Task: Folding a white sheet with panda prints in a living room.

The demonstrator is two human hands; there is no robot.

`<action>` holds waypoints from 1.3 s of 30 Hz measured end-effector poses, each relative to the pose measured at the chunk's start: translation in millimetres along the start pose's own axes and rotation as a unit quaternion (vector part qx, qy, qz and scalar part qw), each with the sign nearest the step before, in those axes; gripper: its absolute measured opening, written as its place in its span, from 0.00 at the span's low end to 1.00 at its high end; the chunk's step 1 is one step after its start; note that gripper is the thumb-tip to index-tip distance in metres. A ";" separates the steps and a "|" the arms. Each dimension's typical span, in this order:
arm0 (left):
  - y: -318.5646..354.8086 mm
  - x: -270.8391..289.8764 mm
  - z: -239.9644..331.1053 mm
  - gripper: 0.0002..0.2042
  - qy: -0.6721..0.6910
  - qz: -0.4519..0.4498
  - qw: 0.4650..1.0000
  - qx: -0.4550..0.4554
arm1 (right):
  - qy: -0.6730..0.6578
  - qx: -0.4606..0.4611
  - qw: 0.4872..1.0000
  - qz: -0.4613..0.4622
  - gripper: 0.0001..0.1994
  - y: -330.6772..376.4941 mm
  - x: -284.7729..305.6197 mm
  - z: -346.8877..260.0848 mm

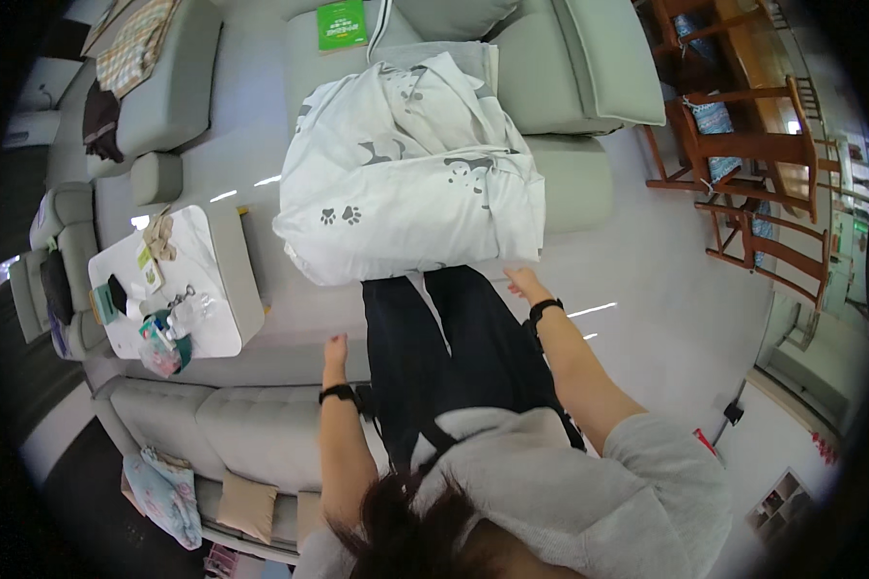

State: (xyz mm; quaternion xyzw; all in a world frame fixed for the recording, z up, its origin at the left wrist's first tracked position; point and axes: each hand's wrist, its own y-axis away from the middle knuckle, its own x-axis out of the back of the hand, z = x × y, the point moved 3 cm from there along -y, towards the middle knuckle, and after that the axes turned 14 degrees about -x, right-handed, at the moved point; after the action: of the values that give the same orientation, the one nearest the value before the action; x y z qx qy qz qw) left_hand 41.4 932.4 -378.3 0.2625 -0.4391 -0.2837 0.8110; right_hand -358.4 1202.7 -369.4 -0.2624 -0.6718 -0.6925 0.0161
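Observation:
A white bedding cover [406,217] with grey paw prints and cartoon animals lies bunched over a grey sofa seat before me. Its near edge hangs in front of my legs. My right hand [524,283] is just below the cover's near right corner, its fingers loosely bent and partly apart, with nothing visible in them. To the left of my legs, my left hand [335,349] hangs apart from the cover. Its fingers look curled in, and nothing shows in them. Each wrist wears a black band.
A green book [342,25] lies on the sofa beyond the cover. At left stands a white coffee table [212,323] with bags and small items on it. A grey sofa [261,425] is behind me at left. Wooden chairs [758,145] surround a dining table at far right.

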 end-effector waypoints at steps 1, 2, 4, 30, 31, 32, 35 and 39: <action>8.2 -5.3 5.1 0.20 0.004 -0.044 0.998 0.048 | -0.038 -0.059 0.997 -0.026 0.28 -12.4 -3.1 11.6; 1.8 -3.7 -24.6 0.19 0.015 -0.039 0.999 -0.020 | -0.074 -0.106 0.989 -0.068 0.32 -16.3 -14.7 6.7; 5.5 -27.1 2.9 0.19 0.016 -0.097 0.991 0.086 | -0.170 -0.147 0.974 -0.035 0.33 -35.4 -10.9 22.9; -34.3 -84.2 131.9 0.31 0.696 -0.060 0.687 0.198 | -0.585 -0.050 0.690 -0.423 0.18 137.0 43.5 -44.0; -34.4 -78.1 117.3 0.30 0.686 -0.023 0.704 0.183 | -0.584 -0.057 0.712 -0.386 0.18 124.7 47.9 -30.2; -36.4 -72.6 106.1 0.29 0.675 0.013 0.719 0.165 | -0.581 -0.059 0.733 -0.349 0.17 109.9 54.4 -19.3; -27.9 -54.2 76.5 0.21 0.624 0.024 0.752 0.212 | -0.515 -0.154 0.816 -0.213 0.17 73.1 54.6 35.5; -9.7 -38.4 49.2 0.12 0.539 0.109 0.791 0.268 | -0.421 -0.191 0.863 -0.204 0.13 57.8 54.4 47.9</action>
State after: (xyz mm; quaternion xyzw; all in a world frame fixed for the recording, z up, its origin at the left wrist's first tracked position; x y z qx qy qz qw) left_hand -20.5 943.5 -383.1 0.5295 -0.0150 0.1231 0.8392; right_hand -367.3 1260.1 -297.2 -0.3844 -0.5076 -0.6187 -0.4602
